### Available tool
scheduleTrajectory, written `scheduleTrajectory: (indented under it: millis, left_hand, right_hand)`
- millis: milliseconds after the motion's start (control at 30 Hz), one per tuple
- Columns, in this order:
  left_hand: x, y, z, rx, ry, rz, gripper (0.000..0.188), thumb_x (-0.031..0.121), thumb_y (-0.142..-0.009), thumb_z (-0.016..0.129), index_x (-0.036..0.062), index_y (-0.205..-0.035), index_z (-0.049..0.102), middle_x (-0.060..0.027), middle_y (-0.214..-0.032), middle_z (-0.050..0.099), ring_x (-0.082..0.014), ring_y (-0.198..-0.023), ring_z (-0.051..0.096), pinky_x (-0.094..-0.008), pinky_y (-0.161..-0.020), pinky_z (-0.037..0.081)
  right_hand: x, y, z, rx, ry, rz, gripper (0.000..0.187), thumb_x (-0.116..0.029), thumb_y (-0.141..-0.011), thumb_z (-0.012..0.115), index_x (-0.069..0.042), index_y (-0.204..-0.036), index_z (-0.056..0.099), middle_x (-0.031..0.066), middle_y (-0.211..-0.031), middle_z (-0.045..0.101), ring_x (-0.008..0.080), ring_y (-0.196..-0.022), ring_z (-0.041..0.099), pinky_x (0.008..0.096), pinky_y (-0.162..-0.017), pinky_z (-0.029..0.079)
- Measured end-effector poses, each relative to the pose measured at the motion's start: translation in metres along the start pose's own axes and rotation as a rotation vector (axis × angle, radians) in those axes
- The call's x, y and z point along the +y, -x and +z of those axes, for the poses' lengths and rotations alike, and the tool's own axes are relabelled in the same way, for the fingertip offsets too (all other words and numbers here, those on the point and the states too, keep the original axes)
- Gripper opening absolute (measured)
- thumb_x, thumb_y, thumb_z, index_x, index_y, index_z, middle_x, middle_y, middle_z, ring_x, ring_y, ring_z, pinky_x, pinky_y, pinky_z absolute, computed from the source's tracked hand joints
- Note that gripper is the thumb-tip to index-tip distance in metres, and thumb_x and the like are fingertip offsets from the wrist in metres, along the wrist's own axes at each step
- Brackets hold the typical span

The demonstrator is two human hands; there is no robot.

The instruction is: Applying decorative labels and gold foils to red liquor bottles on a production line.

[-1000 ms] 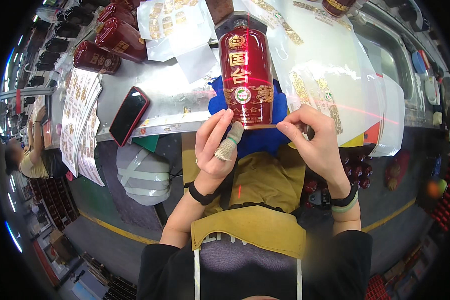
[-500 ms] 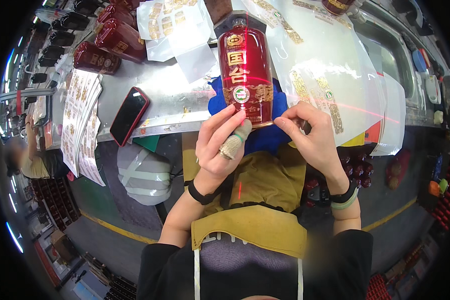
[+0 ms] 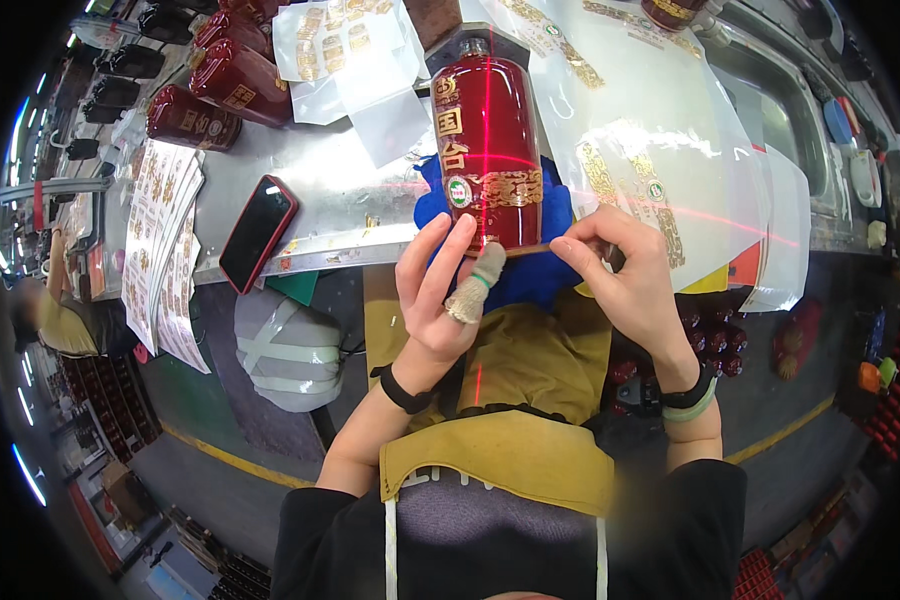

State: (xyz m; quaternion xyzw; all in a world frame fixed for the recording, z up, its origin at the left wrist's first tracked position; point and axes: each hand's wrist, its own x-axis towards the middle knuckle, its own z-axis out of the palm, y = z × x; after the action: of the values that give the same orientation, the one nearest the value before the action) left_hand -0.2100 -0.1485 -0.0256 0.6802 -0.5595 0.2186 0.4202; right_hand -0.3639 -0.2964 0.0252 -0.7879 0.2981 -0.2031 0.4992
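A dark red glass bottle with gold lettering, a gold patterned band and a small round green-white label lies neck away from me on a blue cloth. My left hand is at its base, fingertips against the lower front. A knitted cover sleeves one digit, which presses near the bottom edge. Beside the lower right corner, my right hand has thumb and forefinger pinched together. Whether those tips hold the base edge or something thin there cannot be made out. Red laser lines cross the bottle.
Left on the metal bench are a phone, printed label sheets and several red bottles. Gold decal sheets lie at the back. Translucent sheets with gold strips spread to the right, before a metal sink.
The bottle has turned about its long axis, so its lettering and round label have shifted left. My left fingers have moved slightly left and spread; the right hand has hardly moved.
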Motion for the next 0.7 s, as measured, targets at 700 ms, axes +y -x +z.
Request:
scheduleTrajectory:
  millis: [700]
  left_hand:
    - [0.001, 0.001, 0.0, 0.013, -0.019, 0.012, 0.025, -0.006, -0.085, 0.079, -0.0056, -0.109, 0.071, -0.0186, -0.122, 0.074, -0.0369, -0.116, 0.067, -0.0398, -0.093, 0.059]
  right_hand:
    - [-0.004, -0.003, 0.003, -0.019, -0.04, 0.016, 0.019, -0.018, -0.091, 0.079, 0.0, -0.088, 0.073, 0.0113, -0.078, 0.066, 0.0213, -0.065, 0.063, 0.0341, -0.062, 0.049]
